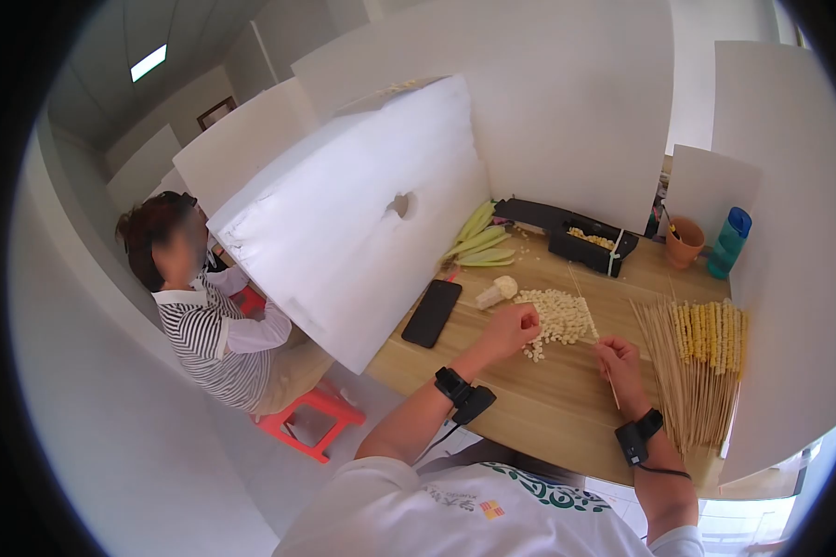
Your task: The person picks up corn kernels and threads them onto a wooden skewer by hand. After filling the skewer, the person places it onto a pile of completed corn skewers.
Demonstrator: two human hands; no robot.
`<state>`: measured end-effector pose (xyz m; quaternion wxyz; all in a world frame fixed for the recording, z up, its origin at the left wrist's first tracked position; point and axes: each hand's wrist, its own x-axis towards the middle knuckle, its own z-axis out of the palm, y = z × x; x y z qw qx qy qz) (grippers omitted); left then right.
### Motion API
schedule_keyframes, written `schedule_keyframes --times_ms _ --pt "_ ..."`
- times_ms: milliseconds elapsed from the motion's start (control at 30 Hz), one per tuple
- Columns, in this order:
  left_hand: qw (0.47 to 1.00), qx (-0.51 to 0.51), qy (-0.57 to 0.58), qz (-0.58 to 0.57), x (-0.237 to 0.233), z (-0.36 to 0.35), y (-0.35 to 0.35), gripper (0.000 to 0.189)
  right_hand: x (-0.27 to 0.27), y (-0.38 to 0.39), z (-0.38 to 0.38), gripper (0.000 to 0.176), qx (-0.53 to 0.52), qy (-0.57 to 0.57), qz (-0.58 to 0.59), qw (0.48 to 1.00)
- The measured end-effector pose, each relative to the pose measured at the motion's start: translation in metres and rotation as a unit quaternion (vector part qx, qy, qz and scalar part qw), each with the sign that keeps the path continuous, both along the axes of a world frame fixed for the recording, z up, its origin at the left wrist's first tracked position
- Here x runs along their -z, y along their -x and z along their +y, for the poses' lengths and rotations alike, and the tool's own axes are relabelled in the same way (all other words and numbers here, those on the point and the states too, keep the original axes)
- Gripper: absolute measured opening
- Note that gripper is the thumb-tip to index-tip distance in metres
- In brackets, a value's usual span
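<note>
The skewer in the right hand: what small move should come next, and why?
Probably pinch one kernel with the left hand and bring it to the skewer in the right hand. The left hand is curled at the edge of the loose kernels, the skewer's visible part looks bare, and filled skewers lie further right.

Two hands (515, 327) (620, 358); one phone (432, 313); one cup (685, 245); one bottle (729, 243).

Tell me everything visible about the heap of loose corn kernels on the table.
The heap of corn kernels is pale yellow-white, loose and spread low on the wooden table, with a few strays toward the near side. The left hand, fingers curled, rests on its left edge; the right hand, pinching a thin skewer, sits just off its right side. A cob piece lies behind it.
</note>
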<state>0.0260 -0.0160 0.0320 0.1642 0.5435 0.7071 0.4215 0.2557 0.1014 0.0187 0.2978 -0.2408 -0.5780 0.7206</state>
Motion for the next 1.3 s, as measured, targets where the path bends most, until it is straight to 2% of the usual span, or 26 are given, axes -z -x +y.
schedule_keyframes --times_ms 100,433,600,833,900,1000,1033,1100,1133,1200,1233,1300 --pt "0.999 0.007 -0.032 -0.015 -0.006 0.009 -0.004 0.01 0.0 0.0 -0.001 0.007 -0.02 0.006 -0.005 1.0" --pt "0.999 0.019 -0.028 -0.01 -0.017 0.033 -0.005 0.013 0.003 0.001 -0.002 0.006 -0.004 -0.007 -0.005 1.0" --pt "0.992 0.071 0.023 -0.097 -0.022 0.049 0.001 0.01 -0.006 -0.004 -0.008 0.007 0.0 0.003 -0.02 1.0" --pt "0.984 0.142 0.007 -0.104 -0.021 0.046 0.008 0.011 -0.006 -0.005 -0.007 0.008 0.014 0.003 -0.026 1.0" --pt "0.976 0.143 0.05 -0.157 -0.029 0.045 0.008 0.012 -0.004 -0.004 -0.006 0.009 -0.001 0.012 -0.01 1.0" --pt "0.972 0.161 0.031 -0.167 -0.025 0.049 0.015 0.012 0.001 -0.004 -0.002 0.008 -0.01 -0.014 -0.029 0.999" --pt "0.972 0.164 0.03 -0.166 -0.025 0.052 0.018 0.012 -0.001 -0.003 -0.002 0.008 -0.007 -0.016 -0.029 0.999" --pt "0.978 0.192 0.045 -0.064 -0.031 0.053 0.02 0.012 -0.005 -0.003 -0.007 0.008 0.006 0.002 -0.028 1.0" --pt "0.976 0.199 0.048 -0.069 -0.031 0.053 0.021 0.012 -0.009 -0.004 -0.01 0.008 0.014 0.006 -0.033 0.999" --pt "0.961 0.187 0.053 -0.197 -0.033 0.052 0.02 0.013 -0.018 -0.006 -0.012 0.009 -0.005 0.052 -0.032 0.998" --pt "0.959 0.168 0.041 -0.226 -0.029 0.053 0.021 0.013 -0.016 -0.008 -0.012 0.009 0.014 0.064 -0.045 0.997" --pt "0.947 0.154 0.012 -0.282 -0.023 0.055 0.028 0.012 -0.011 -0.006 -0.008 0.009 -0.019 0.04 -0.03 0.999"
